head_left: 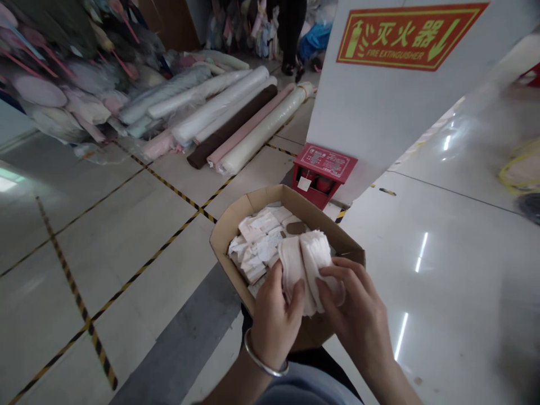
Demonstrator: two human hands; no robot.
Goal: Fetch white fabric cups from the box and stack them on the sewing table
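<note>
Over an open cardboard box (236, 211), my two hands hold stacks of pale pinkish-white cut fabric pieces (310, 261). My left hand (276, 315), with a silver bangle at the wrist, is closed on the left side of the stack. On the other side, my right hand (354, 301) grips the fabric, thumb in front and fingers at its upper edge. A gap runs down the middle between two bundles. Inside the box lie more white fabric pieces (259, 230) in loose piles, along with some brownish patches. The box sits close against my body.
A red fire extinguisher box (323, 169) stands by a white pillar (371, 107) bearing a sign (411, 36). Fabric rolls (236, 121) lie on the tiled floor, beside bagged goods (63, 84). Yellow-black tape (143, 256) marks the floor. A person's dark-clad legs (291, 34) show behind.
</note>
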